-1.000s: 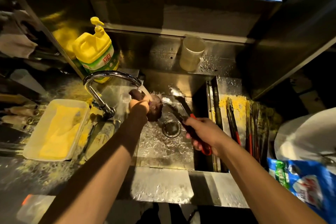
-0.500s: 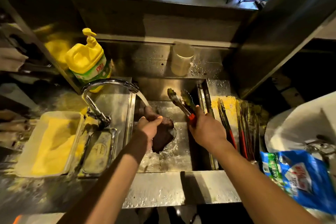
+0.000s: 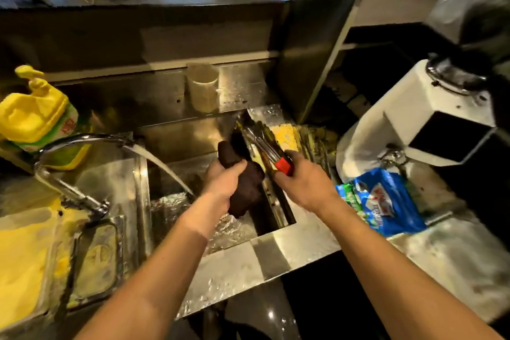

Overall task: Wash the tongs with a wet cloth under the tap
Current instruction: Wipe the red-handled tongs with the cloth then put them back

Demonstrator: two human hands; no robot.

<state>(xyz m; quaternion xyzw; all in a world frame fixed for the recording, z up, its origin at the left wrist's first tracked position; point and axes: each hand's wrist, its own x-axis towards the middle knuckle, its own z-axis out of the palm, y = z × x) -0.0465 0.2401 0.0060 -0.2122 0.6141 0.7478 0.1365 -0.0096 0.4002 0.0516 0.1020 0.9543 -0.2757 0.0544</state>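
Now both hands grip: right (image 3: pixel 305 183) tongs (image 3: pixel 262 143) pointing away-left, left (image 3: pixel 225 182) cloth (image 3: pixel 244 188).

The metal tongs (image 3: pixel 262 143) with red handle point away over the sink's right edge. The dark wet cloth (image 3: pixel 244 188) hangs bunched beside them, right of the tap (image 3: pixel 82 143) stream.

Both forearms bare, extended forward from bottom of view, converging toward centre. Left hand (image 3: pixel 225 183) back-up, wrist roughly straight, fingers curled round dark cloth (image 3: pixel 246 193), thumb across its upper part. Right hand (image 3: pixel 305 183) just beside the left, apart from it, back-up, fingers wrapped round red handle end of tongs (image 3: pixel 265 143); fingertips hidden under the palm. Right forearm angled in from lower right, left from lower left.
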